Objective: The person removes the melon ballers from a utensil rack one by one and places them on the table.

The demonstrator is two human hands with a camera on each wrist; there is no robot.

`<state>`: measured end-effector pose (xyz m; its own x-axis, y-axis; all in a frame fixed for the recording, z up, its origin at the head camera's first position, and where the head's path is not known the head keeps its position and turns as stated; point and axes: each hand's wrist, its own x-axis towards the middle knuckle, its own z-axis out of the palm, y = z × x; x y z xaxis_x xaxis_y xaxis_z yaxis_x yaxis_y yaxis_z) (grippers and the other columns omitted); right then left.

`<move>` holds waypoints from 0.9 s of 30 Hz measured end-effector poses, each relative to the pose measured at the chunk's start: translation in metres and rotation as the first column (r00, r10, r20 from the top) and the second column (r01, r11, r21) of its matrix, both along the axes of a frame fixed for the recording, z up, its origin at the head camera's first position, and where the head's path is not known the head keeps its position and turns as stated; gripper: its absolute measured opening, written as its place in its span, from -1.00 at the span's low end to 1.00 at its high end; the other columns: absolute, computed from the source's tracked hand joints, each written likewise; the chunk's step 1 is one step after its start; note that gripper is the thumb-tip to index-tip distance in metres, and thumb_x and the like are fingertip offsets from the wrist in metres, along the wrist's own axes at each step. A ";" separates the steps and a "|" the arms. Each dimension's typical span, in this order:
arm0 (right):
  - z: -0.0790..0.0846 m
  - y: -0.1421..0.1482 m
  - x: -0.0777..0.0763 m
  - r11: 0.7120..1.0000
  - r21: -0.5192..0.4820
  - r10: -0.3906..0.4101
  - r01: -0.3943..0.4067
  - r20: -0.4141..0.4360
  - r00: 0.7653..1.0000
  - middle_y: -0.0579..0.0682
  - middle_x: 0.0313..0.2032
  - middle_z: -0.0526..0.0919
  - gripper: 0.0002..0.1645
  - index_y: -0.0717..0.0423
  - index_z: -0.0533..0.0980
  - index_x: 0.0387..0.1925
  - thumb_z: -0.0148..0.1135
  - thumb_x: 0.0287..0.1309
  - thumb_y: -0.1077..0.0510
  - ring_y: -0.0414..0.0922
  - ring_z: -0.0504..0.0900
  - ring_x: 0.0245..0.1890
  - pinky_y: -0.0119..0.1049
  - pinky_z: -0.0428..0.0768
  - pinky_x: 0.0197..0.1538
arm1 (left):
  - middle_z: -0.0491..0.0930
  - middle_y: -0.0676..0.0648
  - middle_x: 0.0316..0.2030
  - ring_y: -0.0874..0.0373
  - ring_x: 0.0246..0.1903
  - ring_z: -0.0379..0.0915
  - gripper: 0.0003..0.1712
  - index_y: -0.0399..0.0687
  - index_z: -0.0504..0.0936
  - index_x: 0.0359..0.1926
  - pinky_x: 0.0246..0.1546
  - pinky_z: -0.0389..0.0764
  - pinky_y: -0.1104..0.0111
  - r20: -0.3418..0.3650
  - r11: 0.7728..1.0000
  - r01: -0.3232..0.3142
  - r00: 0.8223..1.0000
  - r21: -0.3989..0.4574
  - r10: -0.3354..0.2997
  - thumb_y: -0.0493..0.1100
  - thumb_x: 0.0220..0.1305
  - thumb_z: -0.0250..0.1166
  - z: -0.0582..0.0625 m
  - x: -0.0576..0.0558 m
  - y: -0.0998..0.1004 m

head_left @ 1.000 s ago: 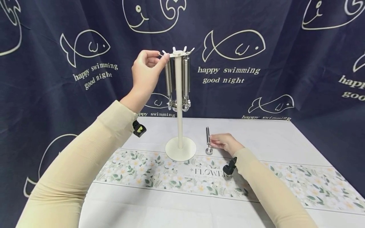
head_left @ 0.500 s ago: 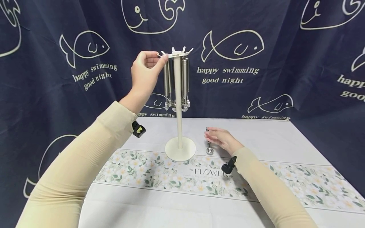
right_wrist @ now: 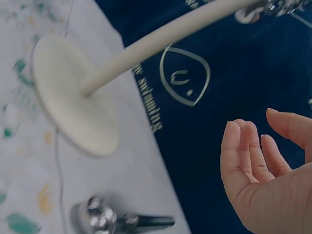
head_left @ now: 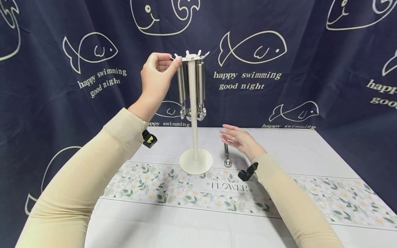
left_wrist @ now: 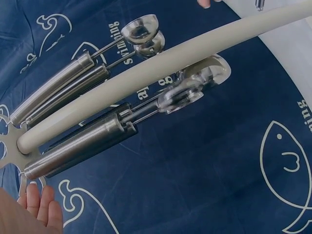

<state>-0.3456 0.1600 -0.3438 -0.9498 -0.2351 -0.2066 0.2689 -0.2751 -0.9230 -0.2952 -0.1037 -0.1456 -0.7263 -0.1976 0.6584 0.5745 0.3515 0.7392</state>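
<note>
A cream stand [head_left: 194,137] with a round base [head_left: 196,169] and a ring of hooks at the top holds several hanging steel scoops [head_left: 201,82]. My left hand [head_left: 156,75] pinches one of the hooks on the left of the top between thumb and fingers; in the left wrist view, its fingers [left_wrist: 46,209] lie right at that hook. One steel scoop [head_left: 227,162] lies on the table to the right of the base. Over its handle end is my right hand [head_left: 243,141], fingers loosely bent and holding nothing. In the right wrist view, that scoop [right_wrist: 100,217] lies apart from the hand.
The white table [head_left: 149,220] carries a floral printed band [head_left: 173,193] with the word FLOWER. Close behind the table's back edge hangs a dark blue curtain [head_left: 248,110] printed with fish. A black wrist camera [head_left: 248,172] sits at the right cuff.
My right hand has moved from beside the lying scoop's handle up and back, away from the table. The hanging scoops have shifted slightly; my left hand has stayed at the hook.
</note>
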 end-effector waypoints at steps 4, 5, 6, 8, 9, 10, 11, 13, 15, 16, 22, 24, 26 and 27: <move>0.015 -0.007 0.006 1.000 -0.015 0.025 -0.026 -0.053 0.998 0.11 0.22 0.44 -0.42 0.13 0.20 0.41 -0.08 0.41 0.35 -0.04 0.51 0.17 -0.29 0.56 0.18 | 0.56 0.08 -0.25 0.27 -0.18 0.52 -0.52 -0.15 0.56 -0.02 -0.05 0.54 0.52 -0.003 1.000 -0.005 1.000 -0.003 0.005 0.07 0.18 0.38 0.000 0.000 -0.001; 0.019 -0.009 0.007 1.000 -0.014 0.027 -0.028 -0.065 0.997 0.12 0.23 0.43 -0.43 0.14 0.21 0.41 -0.09 0.41 0.36 -0.04 0.51 0.16 -0.28 0.55 0.19 | 0.56 0.08 -0.25 0.27 -0.18 0.52 -0.52 -0.15 0.56 -0.02 -0.05 0.54 0.52 -0.003 1.000 -0.008 1.000 -0.004 0.008 0.07 0.18 0.38 0.001 0.001 -0.001; 0.022 -0.012 0.008 0.999 -0.018 0.032 -0.034 -0.076 0.997 0.12 0.23 0.43 -0.44 0.15 0.22 0.40 -0.09 0.41 0.36 -0.04 0.52 0.14 -0.27 0.55 0.20 | 0.56 0.07 -0.24 0.26 -0.17 0.53 -0.52 -0.15 0.56 -0.02 -0.05 0.54 0.51 -0.002 1.000 -0.010 1.000 -0.005 0.010 0.07 0.18 0.38 0.000 0.001 -0.001; 0.029 -0.017 0.011 0.999 -0.032 0.032 -0.036 -0.094 0.995 0.10 0.17 0.49 -0.45 0.17 0.23 0.39 -0.08 0.41 0.36 -0.07 0.56 0.07 -0.27 0.55 0.19 | 0.57 0.07 -0.24 0.25 -0.16 0.53 -0.51 -0.15 0.56 -0.01 -0.04 0.54 0.51 0.001 1.000 -0.012 1.000 -0.011 0.012 0.08 0.18 0.38 0.000 0.001 -0.001; 0.032 -0.019 0.013 0.999 -0.040 0.031 -0.035 -0.103 0.994 0.08 0.12 0.53 -0.45 0.18 0.24 0.38 -0.06 0.41 0.36 -0.09 0.59 0.03 -0.28 0.56 0.18 | 0.56 0.06 -0.23 0.25 -0.16 0.53 -0.50 -0.15 0.55 -0.01 -0.04 0.54 0.51 0.005 1.000 -0.011 1.000 -0.015 0.012 0.09 0.19 0.37 0.000 0.001 -0.001; 0.036 -0.022 0.013 0.998 -0.054 0.026 -0.032 -0.109 0.994 0.06 0.06 0.57 -0.45 0.19 0.24 0.38 -0.03 0.40 0.35 -0.10 0.61 -0.01 -0.29 0.57 0.15 | 0.56 0.06 -0.22 0.25 -0.15 0.53 -0.50 -0.15 0.55 0.00 -0.04 0.54 0.51 0.008 1.000 -0.010 1.000 -0.017 0.010 0.09 0.19 0.37 0.000 0.001 -0.001; 0.039 -0.025 0.014 0.997 -0.073 0.020 -0.028 -0.111 0.994 0.02 -0.01 0.61 -0.45 0.19 0.25 0.37 0.01 0.38 0.34 -0.12 0.63 -0.05 -0.30 0.60 0.12 | 0.56 0.06 -0.22 0.25 -0.15 0.53 -0.50 -0.14 0.55 0.00 -0.04 0.53 0.51 0.012 1.000 -0.009 1.000 -0.020 0.009 0.09 0.19 0.37 0.000 0.001 -0.001; 0.045 -0.031 0.016 0.994 -0.108 0.011 -0.024 -0.122 0.992 -0.01 -0.11 0.65 -0.44 0.21 0.27 0.35 0.07 0.35 0.34 -0.13 0.66 -0.12 -0.32 0.63 0.04 | 0.56 0.06 -0.20 0.24 -0.14 0.52 -0.49 -0.14 0.55 0.01 -0.04 0.53 0.51 0.014 1.000 -0.005 1.000 -0.022 0.006 0.10 0.19 0.37 0.000 0.001 -0.001; 0.052 -0.037 0.017 0.991 -0.130 0.005 -0.023 -0.140 0.990 -0.01 -0.15 0.67 -0.44 0.21 0.30 0.32 0.13 0.31 0.33 -0.13 0.68 -0.16 -0.33 0.66 -0.03 | 0.56 0.05 -0.19 0.24 -0.13 0.52 -0.50 -0.14 0.55 0.01 -0.03 0.53 0.51 0.013 1.000 -0.004 1.000 -0.017 0.004 0.09 0.19 0.37 -0.001 0.001 -0.001; 0.055 -0.040 0.018 0.991 -0.133 0.006 -0.027 -0.154 0.988 0.00 -0.14 0.67 -0.43 0.22 0.30 0.33 0.14 0.30 0.33 -0.13 0.68 -0.16 -0.33 0.67 -0.05 | 0.56 0.05 -0.19 0.24 -0.13 0.52 -0.50 -0.14 0.55 0.01 -0.03 0.53 0.51 0.012 1.000 -0.003 1.000 -0.015 0.003 0.09 0.19 0.37 -0.001 0.001 -0.001; 0.072 -0.048 0.025 0.991 -0.125 0.021 -0.055 -0.263 0.965 0.01 -0.14 0.67 -0.47 0.29 0.33 0.28 0.14 0.30 0.33 -0.13 0.69 -0.18 -0.34 0.68 -0.08 | 0.58 0.02 -0.18 0.22 -0.13 0.54 -0.51 -0.16 0.55 0.00 -0.02 0.54 0.51 -0.002 1.000 0.001 1.000 -0.012 -0.001 0.07 0.20 0.37 -0.001 0.000 -0.002; 0.076 -0.050 0.027 0.986 -0.157 0.016 -0.062 -0.279 0.960 0.01 -0.17 0.69 -0.51 0.31 0.36 0.24 0.15 0.29 0.34 -0.13 0.70 -0.21 -0.35 0.68 -0.07 | 0.58 0.02 -0.18 0.22 -0.13 0.54 -0.52 -0.15 0.55 0.00 -0.02 0.54 0.51 -0.004 1.000 0.004 1.000 -0.012 -0.004 0.07 0.20 0.37 -0.001 -0.001 -0.002; 0.079 -0.051 0.028 0.983 -0.175 0.010 -0.064 -0.293 0.956 0.02 -0.18 0.69 -0.56 0.30 0.40 0.18 0.16 0.27 0.35 -0.13 0.70 -0.22 -0.36 0.67 -0.05 | 0.58 0.02 -0.19 0.22 -0.14 0.54 -0.53 -0.15 0.55 -0.01 -0.02 0.54 0.51 -0.004 1.000 0.005 1.000 -0.012 -0.005 0.06 0.20 0.37 -0.001 -0.001 -0.001; 0.080 -0.051 0.029 0.980 -0.186 0.008 -0.066 -0.296 0.955 0.03 -0.18 0.69 -0.60 0.29 0.44 0.14 0.17 0.27 0.35 -0.13 0.70 -0.23 -0.36 0.66 -0.04 | 0.58 0.01 -0.19 0.22 -0.14 0.54 -0.53 -0.15 0.55 -0.01 -0.02 0.54 0.51 -0.004 1.000 0.004 1.000 -0.012 -0.004 0.06 0.20 0.37 -0.002 -0.001 -0.001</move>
<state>-0.3170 0.1086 -0.2639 -0.9514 -0.2788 0.1308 0.0087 -0.4491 -0.8934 -0.2962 -0.1044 -0.1472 -0.7246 -0.1867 0.6634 0.5789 0.3575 0.7329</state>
